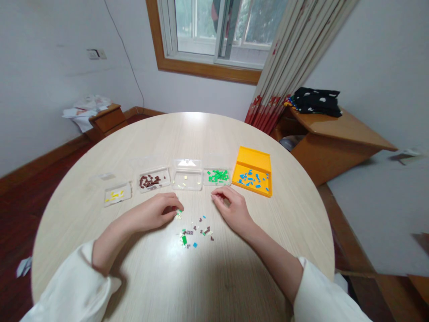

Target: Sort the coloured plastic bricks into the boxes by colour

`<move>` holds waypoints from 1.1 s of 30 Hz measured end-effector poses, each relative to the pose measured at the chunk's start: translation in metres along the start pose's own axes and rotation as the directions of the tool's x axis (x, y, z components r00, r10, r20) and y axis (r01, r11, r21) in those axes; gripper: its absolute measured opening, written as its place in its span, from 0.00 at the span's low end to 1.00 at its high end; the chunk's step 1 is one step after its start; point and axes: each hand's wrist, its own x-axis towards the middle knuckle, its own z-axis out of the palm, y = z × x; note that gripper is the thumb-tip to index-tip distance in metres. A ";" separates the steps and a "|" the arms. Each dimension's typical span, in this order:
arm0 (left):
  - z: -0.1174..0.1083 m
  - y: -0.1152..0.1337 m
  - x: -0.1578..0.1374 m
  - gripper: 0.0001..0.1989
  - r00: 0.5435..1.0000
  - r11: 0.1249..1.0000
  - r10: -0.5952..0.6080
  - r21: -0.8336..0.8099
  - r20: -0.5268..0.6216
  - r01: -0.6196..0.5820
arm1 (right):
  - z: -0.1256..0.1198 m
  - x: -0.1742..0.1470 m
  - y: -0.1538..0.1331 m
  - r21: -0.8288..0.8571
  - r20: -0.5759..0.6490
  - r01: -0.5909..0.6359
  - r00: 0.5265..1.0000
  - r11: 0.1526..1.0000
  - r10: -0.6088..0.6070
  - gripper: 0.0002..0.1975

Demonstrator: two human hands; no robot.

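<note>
My left hand (166,210) rests on the table with its thumb and fingers closed at a small cluster of green and cream toy bricks (178,216). To the right, my right hand (233,208) is curled, thumb and fingertips together just in front of the box of green bricks. Whether a tiny piece sits in that pinch cannot be made out. Between and below the hands lie scattered small bricks, among them a larger green brick (184,240), a dark brown brick (189,232) and a blue brick (195,245).
Along the far side stand open clear boxes with yellow bricks (115,194), brown bricks (149,181), a few cream bricks (185,178) and green bricks (218,175). An orange box (253,156) of blue bricks is at the right. The round table (214,286) ends before a curtain (288,53).
</note>
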 end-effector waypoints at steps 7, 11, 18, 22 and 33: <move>-0.002 0.003 0.002 0.10 1.000 0.998 0.021 -0.052 -0.016 -0.022 | -0.005 0.011 0.020 0.358 -0.177 -0.285 0.914 0.889 0.364 0.18; 0.000 0.003 0.002 0.10 1.000 0.999 0.025 -0.046 -0.006 -0.025 | -0.006 0.012 0.021 0.499 -0.158 -0.309 0.886 0.810 0.435 0.28; 0.007 -0.002 0.004 0.09 0.998 1.000 0.011 -0.027 -0.063 -0.012 | -0.001 0.007 0.020 0.436 -0.101 -0.254 0.939 0.863 0.327 0.26; 0.014 0.009 0.007 0.09 0.980 0.997 -0.003 -0.076 -0.200 -0.013 | 0.005 -0.004 0.001 0.181 -0.037 -0.003 0.999 0.983 0.009 0.15; 0.033 0.031 0.009 0.08 0.904 0.981 0.074 -0.131 -0.422 -0.142 | 0.011 -0.015 -0.022 0.226 0.190 0.269 0.930 0.936 -0.313 0.11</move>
